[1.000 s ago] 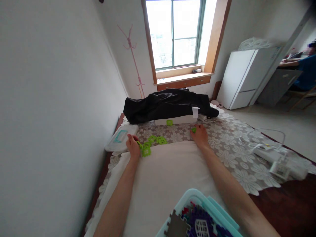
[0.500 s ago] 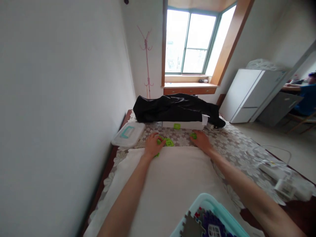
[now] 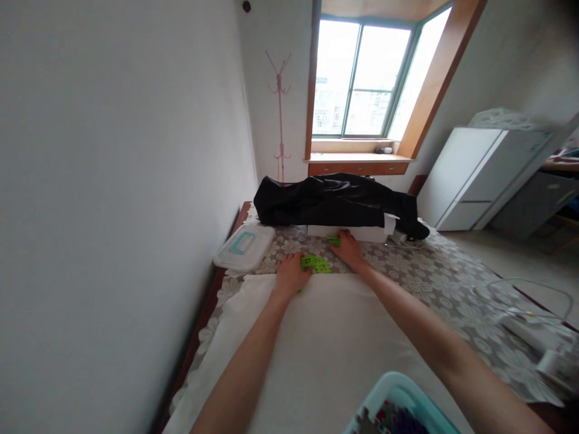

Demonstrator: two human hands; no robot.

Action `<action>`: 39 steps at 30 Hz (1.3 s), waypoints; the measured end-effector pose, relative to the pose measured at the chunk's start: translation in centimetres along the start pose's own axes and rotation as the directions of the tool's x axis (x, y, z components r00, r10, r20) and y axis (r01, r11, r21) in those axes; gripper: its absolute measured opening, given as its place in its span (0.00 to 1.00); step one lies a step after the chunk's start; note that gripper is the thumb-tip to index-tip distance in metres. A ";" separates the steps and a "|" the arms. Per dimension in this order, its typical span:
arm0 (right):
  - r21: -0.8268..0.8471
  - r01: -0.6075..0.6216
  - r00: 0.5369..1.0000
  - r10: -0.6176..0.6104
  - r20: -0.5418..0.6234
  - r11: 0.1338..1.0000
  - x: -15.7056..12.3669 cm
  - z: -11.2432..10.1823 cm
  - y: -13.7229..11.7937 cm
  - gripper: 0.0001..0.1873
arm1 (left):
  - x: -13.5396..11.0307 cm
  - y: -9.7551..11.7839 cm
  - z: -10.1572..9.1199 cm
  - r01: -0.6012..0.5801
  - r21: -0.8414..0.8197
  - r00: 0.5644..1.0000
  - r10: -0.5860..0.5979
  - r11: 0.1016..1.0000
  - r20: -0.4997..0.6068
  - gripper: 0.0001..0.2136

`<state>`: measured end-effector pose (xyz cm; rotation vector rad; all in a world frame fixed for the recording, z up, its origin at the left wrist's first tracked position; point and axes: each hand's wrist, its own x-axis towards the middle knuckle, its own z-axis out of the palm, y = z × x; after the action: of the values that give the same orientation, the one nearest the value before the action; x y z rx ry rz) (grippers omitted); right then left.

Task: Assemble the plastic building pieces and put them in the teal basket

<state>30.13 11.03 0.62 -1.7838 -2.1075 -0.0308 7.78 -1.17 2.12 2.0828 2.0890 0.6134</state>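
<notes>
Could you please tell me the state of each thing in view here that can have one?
Left hand, resting against the green plastic pieces
Right hand, touching a small green piece
Window, closed
Fridge, doors shut
Black bundle, crumpled
Blue basket, holding coloured pieces

Left hand (image 3: 289, 274) and right hand (image 3: 349, 250) touching green plastic tiles (image 3: 315, 263) on a lace bedcover (image 3: 420, 283); teal basket (image 3: 389, 389) in foreground.

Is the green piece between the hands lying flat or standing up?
Flat: the green plastic piece sits low on the lace cloth by the left hand.
</notes>
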 end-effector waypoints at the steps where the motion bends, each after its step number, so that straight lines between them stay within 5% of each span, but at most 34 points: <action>1: -0.020 0.033 0.999 -0.033 0.018 0.999 -0.2 0.2 0.0 0.22 | 0.0 0.1 0.0 0.008 -0.001 1.000 -0.008 1.000 0.002 0.23; 9: -0.062 0.143 0.983 -0.135 0.125 0.988 -0.5 0.3 0.1 0.23 | 0.1 0.2 -0.1 -0.027 -0.022 0.999 0.027 0.999 0.022 0.17; 15: -0.052 0.162 0.980 -0.154 0.129 0.985 -0.4 -0.1 0.0 0.22 | 0.0 0.5 0.2 -0.040 0.003 0.999 0.040 0.999 0.004 0.33; 19: 0.001 0.191 0.975 -0.189 0.113 0.982 -0.7 -0.3 0.0 0.17 | 0.1 0.8 0.2 -0.016 -0.014 1.000 0.016 1.000 0.001 0.25; 24: 0.230 0.230 0.972 -0.235 -0.005 0.946 -2.0 -0.5 -1.0 0.13 | 0.1 0.7 0.0 0.009 -0.114 1.000 -0.009 0.993 -0.006 0.23; 28: 0.369 0.405 0.907 -0.419 -0.045 0.836 -4.1 -0.7 -2.5 0.21 | 0.2 0.4 0.0 0.031 -0.186 0.999 -0.033 0.982 -0.006 0.21; 31: 0.289 0.488 0.860 -0.510 0.002 0.824 -5.5 -0.7 -3.7 0.22 | 0.3 0.1 0.1 0.073 -0.253 0.997 -0.079 0.965 -0.014 0.19; 39: 0.111 0.524 0.841 -0.534 0.085 0.844 -6.3 -0.8 -5.1 0.29 | -0.6 0.3 -0.7 0.018 -0.191 0.965 -0.067 0.981 -0.253 0.06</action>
<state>26.24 3.87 0.58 -1.1248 -2.5813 0.0119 7.81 -1.89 2.75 1.9377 2.1011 1.0833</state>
